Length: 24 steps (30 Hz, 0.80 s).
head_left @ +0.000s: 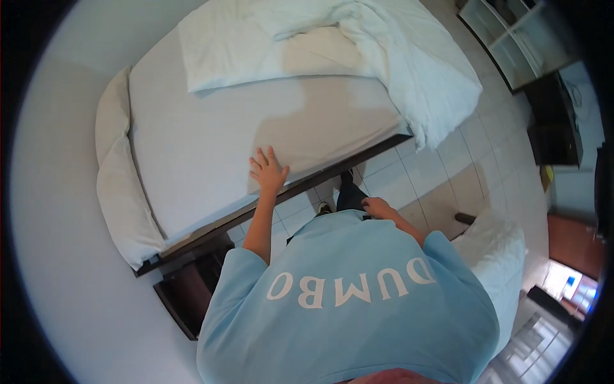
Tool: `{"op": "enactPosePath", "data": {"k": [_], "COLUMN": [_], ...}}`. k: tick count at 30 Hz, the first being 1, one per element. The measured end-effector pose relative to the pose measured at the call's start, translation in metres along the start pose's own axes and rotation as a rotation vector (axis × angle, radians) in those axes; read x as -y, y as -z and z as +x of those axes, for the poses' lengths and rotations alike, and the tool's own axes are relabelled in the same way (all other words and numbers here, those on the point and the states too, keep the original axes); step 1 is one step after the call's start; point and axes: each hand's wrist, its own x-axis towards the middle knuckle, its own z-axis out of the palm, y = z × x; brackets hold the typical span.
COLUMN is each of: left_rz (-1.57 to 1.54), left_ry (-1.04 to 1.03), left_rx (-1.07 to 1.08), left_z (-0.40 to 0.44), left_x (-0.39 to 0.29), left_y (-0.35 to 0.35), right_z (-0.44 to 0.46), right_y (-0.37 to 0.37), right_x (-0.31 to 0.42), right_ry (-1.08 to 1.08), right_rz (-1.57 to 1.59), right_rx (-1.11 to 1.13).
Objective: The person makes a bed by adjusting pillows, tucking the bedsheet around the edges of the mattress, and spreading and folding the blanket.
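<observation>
My left hand [268, 175] lies open on the white fitted sheet [192, 141], fingers spread, near the bed's edge. Beside my thigh, over the dark trousers [352, 197], my right hand [377, 208] hangs with its fingers loosely curled, and no object shows in it. A white duvet [422, 77] is folded back unevenly across the far part of the bed, one corner drooping over the side at the right. Two white pillows [114, 147] stand in a row along the wall end of the bed.
The dark bed frame [332, 171] runs along the near side. A dark bedside cabinet [187, 301] stands at lower left. White tiles [409, 173] cover the floor. Behind me at right is another white-covered bed or seat [505, 256]; open shelves [511, 48] stand at upper right.
</observation>
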Motion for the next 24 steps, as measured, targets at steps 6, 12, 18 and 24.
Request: {"op": "enactPosePath", "data": {"k": [6,12,18,24], "left_rz": [-0.143,-0.448,-0.7,-0.711], "left_ry": [-0.502,-0.76,-0.491,-0.446], "left_rx": [-0.112,0.249,0.467,0.431], "left_z": [-0.023,-0.073,-0.049,-0.002], "left_x": [-0.049,-0.119,-0.179,-0.249], "left_y": [-0.002,-0.046,-0.051,-0.065], "right_z": [-0.01,0.051,0.138,0.164], "right_y": [-0.028,0.051,0.144,0.13], "right_x": [-0.065,-0.095,-0.099,-0.147], "right_ry": [-0.418,-0.374,-0.317,-0.367], "right_rz": [0.776,1.103,1.745,1.535], "right_rx": [0.014,-0.298,-0.606,-0.717]}}
